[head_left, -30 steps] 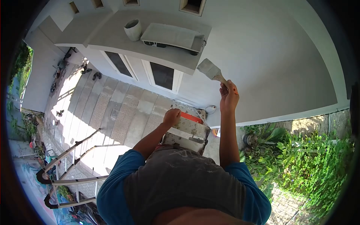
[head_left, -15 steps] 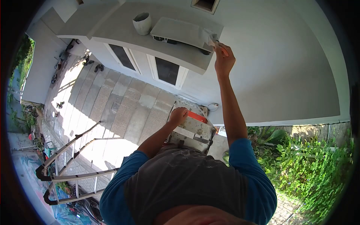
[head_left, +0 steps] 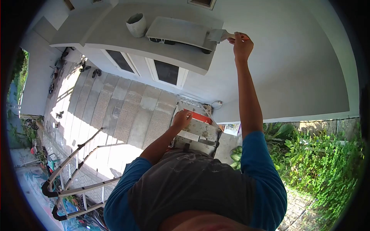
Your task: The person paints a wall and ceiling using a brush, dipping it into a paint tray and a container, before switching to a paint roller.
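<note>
My right hand (head_left: 243, 43) is raised at the upper right, fingers closed around the handle of a wide paintbrush (head_left: 218, 35). The brush head points left and overlaps the right end of a grey-coated oblong casing (head_left: 178, 30), which has dark parts along its lower edge. That casing lies on a grey wall ledge (head_left: 189, 63), beside a white pot (head_left: 137, 26) smeared with paint. Lower down, my left hand (head_left: 182, 118) is curled at the left end of a red bar (head_left: 198, 117) on a paint-spotted platform (head_left: 204, 131); what its fingers close on is hidden.
A metal ladder (head_left: 81, 184) leans at the lower left. Below the ledge, the tiled floor (head_left: 135, 107) runs past two framed panels (head_left: 166, 72). Leafy plants (head_left: 316, 165) grow at the right, below the pale wall (head_left: 296, 69).
My right hand has moved right and slightly up, and the brush has swung to point left. My left hand shifted slightly on the platform. The whole view moved a little.
</note>
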Motion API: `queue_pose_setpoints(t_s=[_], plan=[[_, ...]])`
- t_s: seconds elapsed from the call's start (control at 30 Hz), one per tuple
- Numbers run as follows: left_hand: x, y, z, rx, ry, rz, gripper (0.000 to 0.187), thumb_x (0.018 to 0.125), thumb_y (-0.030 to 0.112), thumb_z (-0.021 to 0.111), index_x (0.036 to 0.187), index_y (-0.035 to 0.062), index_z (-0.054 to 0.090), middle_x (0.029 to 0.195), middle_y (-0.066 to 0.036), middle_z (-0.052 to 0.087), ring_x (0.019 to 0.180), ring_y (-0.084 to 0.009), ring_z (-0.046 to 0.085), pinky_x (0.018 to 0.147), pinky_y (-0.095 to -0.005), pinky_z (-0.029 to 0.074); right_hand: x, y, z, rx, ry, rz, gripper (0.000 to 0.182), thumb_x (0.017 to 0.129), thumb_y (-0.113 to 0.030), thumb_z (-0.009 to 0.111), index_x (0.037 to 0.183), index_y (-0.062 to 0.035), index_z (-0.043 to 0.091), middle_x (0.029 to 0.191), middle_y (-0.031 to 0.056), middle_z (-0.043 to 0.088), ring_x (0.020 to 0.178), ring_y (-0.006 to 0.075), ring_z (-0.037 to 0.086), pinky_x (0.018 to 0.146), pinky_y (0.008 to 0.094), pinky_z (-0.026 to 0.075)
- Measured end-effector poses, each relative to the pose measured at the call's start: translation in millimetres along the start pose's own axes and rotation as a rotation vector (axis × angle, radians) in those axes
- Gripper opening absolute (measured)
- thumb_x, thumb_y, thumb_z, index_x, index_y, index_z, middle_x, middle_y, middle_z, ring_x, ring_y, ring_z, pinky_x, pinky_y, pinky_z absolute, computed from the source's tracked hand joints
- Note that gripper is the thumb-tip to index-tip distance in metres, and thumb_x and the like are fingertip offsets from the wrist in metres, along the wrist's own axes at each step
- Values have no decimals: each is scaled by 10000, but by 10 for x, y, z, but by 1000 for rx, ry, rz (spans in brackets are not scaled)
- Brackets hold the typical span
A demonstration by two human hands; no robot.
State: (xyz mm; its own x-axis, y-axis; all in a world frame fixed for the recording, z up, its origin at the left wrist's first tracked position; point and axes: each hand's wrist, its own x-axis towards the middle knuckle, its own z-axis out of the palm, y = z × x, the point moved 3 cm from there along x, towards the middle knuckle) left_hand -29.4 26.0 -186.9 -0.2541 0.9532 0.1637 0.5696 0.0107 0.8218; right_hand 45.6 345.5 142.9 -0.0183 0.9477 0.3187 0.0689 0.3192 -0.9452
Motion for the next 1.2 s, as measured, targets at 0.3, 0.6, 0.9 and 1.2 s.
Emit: queue_pose_setpoints(t_s=[0.3, 0.6, 0.9, 1.2], plan=[[-12, -19, 23, -2, 22, -8, 142, 881, 199, 692, 914, 61, 680, 819, -102, 701, 809, -320, 681, 733, -461, 527, -256, 71, -6, 310, 81, 100, 181, 926, -75, 620, 1005, 87, 638, 849, 167, 695, 711, 271, 740, 705, 328, 627], [-9, -20, 10, 24, -10, -20, 122, 868, 183, 708, 919, 75, 687, 861, -88, 708, 835, -297, 688, 732, -434, 541, -815, 424, 0, 704, -90, 404, 223, 972, -98, 599, 1101, 84, 592, 997, 168, 636, 857, 311, 706, 796, 366, 593], [-7, 1, 11, 6, 9, -8, 116, 861, 170, 720, 895, 72, 668, 839, -88, 697, 817, -295, 687, 715, -435, 539, -1119, 865, -95, 765, -92, 551, 198, 988, -100, 579, 1088, 70, 578, 972, 185, 657, 836, 284, 698, 773, 352, 582], [-13, 17, 1, 1, 17, -9, 112, 858, 163, 709, 891, 65, 666, 835, -88, 694, 813, -298, 684, 715, -432, 539, -1128, 1158, -20, 757, -91, 597, 184, 983, -95, 583, 1077, 63, 585, 955, 196, 673, 814, 288, 712, 774, 349, 595]])
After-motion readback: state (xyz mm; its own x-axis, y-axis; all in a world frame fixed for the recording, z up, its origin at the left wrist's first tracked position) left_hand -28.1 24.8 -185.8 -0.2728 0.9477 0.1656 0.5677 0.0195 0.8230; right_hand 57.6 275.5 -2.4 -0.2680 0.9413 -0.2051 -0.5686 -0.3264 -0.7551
